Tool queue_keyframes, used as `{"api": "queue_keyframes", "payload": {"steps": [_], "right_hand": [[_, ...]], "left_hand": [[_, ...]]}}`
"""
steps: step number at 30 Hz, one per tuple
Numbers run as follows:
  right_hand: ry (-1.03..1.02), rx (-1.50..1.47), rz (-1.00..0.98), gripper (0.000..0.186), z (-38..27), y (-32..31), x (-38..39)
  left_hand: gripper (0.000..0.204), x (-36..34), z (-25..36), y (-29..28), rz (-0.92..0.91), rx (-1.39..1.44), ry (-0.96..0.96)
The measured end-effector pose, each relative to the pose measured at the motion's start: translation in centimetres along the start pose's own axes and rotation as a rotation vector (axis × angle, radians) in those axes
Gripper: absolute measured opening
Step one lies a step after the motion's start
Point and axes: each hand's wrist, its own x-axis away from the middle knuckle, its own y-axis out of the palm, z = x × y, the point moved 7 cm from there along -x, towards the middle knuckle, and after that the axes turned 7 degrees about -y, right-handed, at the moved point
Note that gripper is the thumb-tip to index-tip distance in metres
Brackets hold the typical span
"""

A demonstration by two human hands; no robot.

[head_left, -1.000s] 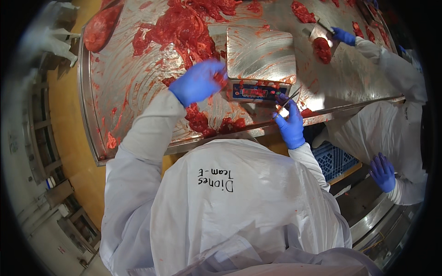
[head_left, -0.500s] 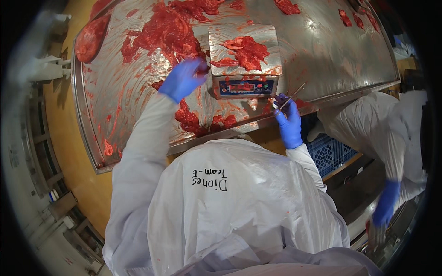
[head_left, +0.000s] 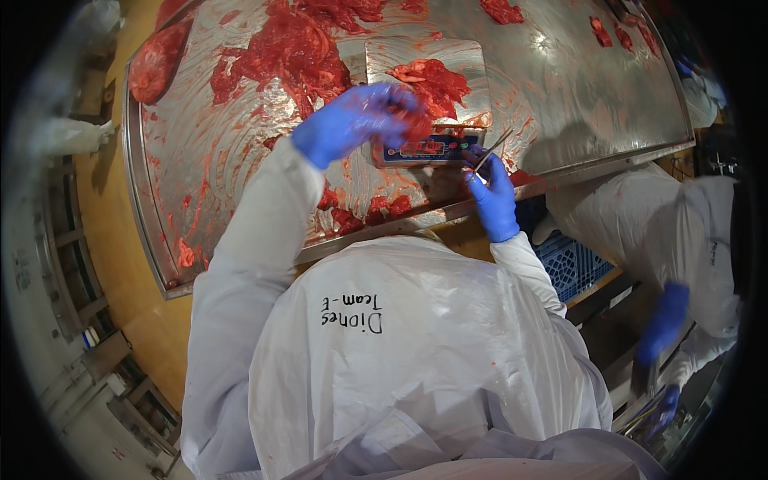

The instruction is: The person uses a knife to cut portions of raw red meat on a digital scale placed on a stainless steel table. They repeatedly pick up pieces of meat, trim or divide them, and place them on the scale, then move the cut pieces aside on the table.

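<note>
My left hand (head_left: 344, 124), in a blue glove, is over the front left of the steel scale (head_left: 386, 58). Its curled fingers hold a red piece of meat (head_left: 414, 122), blurred by motion. Other raw meat (head_left: 444, 86) lies on the scale's platform. Just right of the scale's display, my gloved right hand (head_left: 498, 210) is closed around a knife (head_left: 498, 149); its thin blade points up and to the right, and its handle is mostly hidden. A big heap of meat (head_left: 292, 60) lies on the table left of the scale.
The steel table (head_left: 592, 112) has a raised rim. Meat scraps (head_left: 388, 210) lie near its front edge, and a large piece (head_left: 160, 68) rests at the far left. At right stands a co-worker in white (head_left: 632, 216), by blue crates (head_left: 570, 268).
My left hand has moved right, from beside the scale to over its front left, with the piece of meat. My right hand has shifted slightly up and left with the knife.
</note>
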Motion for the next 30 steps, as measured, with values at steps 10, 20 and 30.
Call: {"api": "queue_keyframes", "payload": {"steps": [10,20,30], "right_hand": [[0.089,-0.006,0.071,0.056,1.7,-3.1,3.4],[0.015,0.048,-0.025,0.058,0.3,-0.2,1.8],[0.056,0.069,-0.060,0.052,0.1,1.2,2.2]], "left_hand": [[0.031,7.2,-20.8,-0.3,-0.176,-0.966,-0.246],[0.011,5.7,-2.3,-0.7,-0.231,0.043,-0.137],[0.039,-0.1,-5.4,-9.6,0.506,-0.097,0.077]]}}
